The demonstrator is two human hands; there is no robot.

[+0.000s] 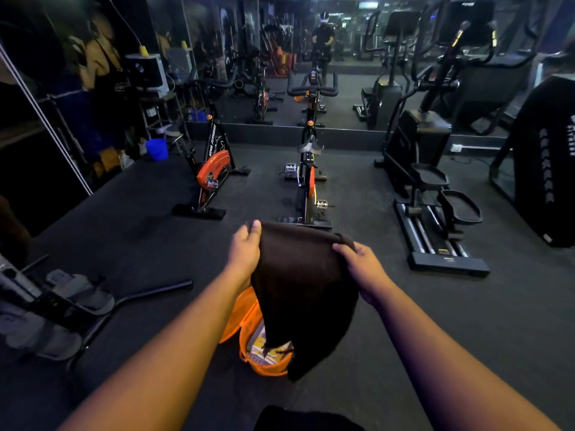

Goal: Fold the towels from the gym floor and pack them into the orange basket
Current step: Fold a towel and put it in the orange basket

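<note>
One dark brown towel [303, 284] hangs from your grip, left hand [245, 248] and right hand [362, 262] each pinching a top corner so it drapes flat for folding. It dangles right over the orange basket [249, 334] on the gym floor [435, 321], ready to drop in.

Exercise bikes [308, 181] before wall mirror [342, 57]
</note>
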